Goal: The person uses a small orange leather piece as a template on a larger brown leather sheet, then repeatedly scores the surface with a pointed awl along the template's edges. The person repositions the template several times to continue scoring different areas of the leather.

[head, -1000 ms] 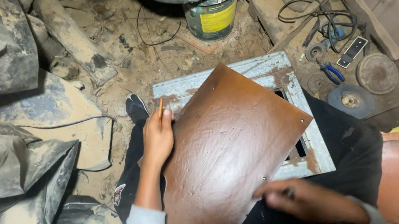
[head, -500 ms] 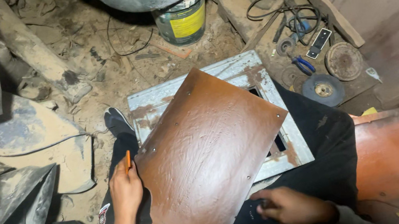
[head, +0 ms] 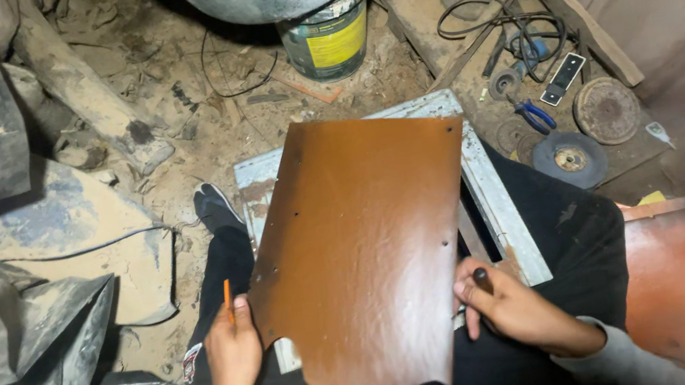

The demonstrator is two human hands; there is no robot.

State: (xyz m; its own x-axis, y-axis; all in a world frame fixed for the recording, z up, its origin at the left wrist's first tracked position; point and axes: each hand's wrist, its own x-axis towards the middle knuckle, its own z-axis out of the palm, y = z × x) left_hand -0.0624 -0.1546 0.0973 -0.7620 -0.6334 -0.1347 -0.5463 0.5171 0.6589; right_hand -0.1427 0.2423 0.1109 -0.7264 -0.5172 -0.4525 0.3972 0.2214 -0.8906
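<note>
Brown sheet (head: pixel 367 262) now more upright, left hand (head: pixel 234 354) lower on its edge.

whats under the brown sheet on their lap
A pale grey metal frame shows past the glossy brown metal sheet at its top and right edges, on dark trousers. The frame's middle is covered.

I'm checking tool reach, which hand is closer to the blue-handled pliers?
Right. The right hand is below the blue-handled pliers; the left hand is far across the brown sheet.

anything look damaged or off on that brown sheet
Yes: the brown sheet has a bite-shaped notch missing from its lower left edge, beside the left hand. A few small holes dot its surface.
</note>
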